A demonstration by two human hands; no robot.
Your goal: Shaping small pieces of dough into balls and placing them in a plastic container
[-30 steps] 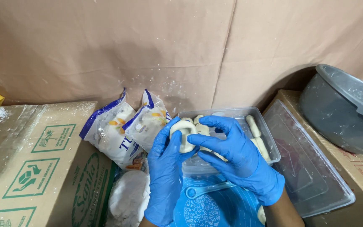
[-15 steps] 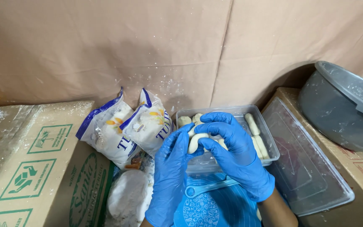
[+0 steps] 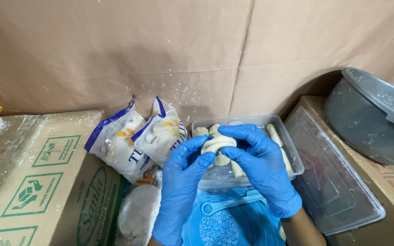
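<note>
head view: left hand (image 3: 181, 191) and right hand (image 3: 261, 168) pinch dough roll (image 3: 218, 145)

Tub (image 3: 292, 157) hemmed in: flour bags (image 3: 137, 141) just left, clear lid (image 3: 334, 182) just right, cardboard wall close behind. Grey basin (image 3: 370, 118) blocks far right. Free passage only from above and over blue mat (image 3: 233, 223).

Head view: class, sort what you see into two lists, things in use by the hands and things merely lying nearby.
In use:
- left hand
- right hand
- dough coil, held by both hands
- clear tub with dough pieces
- blue mat

Lying about:
- two flour bags
- cardboard box
- clear lid
- grey basin
</note>
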